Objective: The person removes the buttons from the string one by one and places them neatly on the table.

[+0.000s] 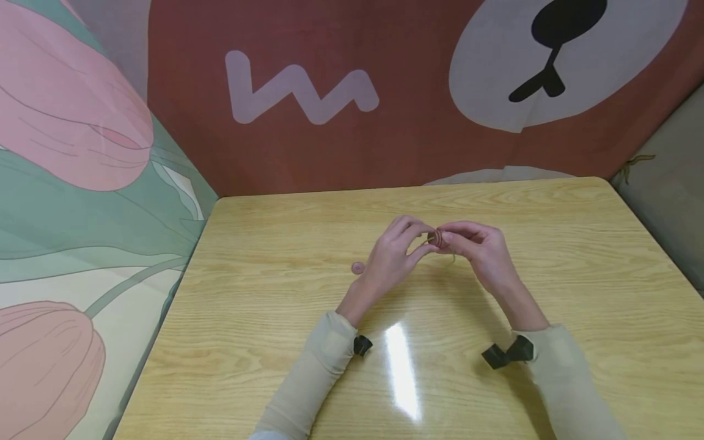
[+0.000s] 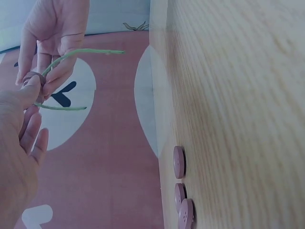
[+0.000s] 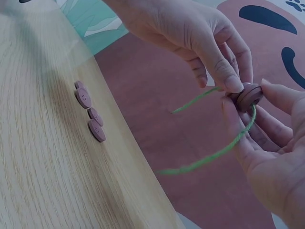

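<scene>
A small stack of brown buttons (image 3: 249, 97) is held up above the table between the two hands. Thumb and fingers of my left hand (image 1: 389, 252) pinch one side of the stack. My right hand (image 1: 489, 253) grips it from the other side with thumb and fingertips. Green yarn (image 3: 224, 150) comes out of the stack, and two loose ends hang free in both wrist views. The fingers partly cover the buttons, so how the yarn runs through them is hidden.
Several loose brown buttons (image 3: 96, 130) lie on the wooden table (image 1: 264, 293); in the head view one button (image 1: 358, 267) shows beside the left wrist. A patterned cloth wall (image 1: 330, 153) stands behind the table's far edge.
</scene>
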Demonstrator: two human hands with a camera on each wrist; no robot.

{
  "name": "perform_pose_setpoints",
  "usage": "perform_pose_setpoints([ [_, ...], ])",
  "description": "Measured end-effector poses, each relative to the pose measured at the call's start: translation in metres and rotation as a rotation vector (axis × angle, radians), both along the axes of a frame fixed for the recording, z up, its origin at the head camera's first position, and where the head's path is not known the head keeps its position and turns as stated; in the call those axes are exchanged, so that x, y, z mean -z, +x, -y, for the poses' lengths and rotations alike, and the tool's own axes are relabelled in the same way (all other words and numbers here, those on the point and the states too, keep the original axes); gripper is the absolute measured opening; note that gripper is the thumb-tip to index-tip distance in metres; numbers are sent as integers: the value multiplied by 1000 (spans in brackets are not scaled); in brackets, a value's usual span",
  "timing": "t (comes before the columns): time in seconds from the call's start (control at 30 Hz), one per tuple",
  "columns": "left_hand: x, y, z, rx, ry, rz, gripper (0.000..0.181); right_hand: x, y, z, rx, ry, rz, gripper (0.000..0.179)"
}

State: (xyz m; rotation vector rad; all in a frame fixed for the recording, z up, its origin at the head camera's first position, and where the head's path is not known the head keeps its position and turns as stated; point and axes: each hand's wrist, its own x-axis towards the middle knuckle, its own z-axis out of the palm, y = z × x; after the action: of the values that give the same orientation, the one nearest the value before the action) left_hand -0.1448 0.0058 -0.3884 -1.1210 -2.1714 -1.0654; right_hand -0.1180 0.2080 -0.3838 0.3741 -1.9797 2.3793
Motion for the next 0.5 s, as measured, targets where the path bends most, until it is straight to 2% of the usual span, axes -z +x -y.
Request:
perform_pose_setpoints([
  [0.5,-1,1,1,7,-12,19,24,-4,1,0,45,118,60,18],
])
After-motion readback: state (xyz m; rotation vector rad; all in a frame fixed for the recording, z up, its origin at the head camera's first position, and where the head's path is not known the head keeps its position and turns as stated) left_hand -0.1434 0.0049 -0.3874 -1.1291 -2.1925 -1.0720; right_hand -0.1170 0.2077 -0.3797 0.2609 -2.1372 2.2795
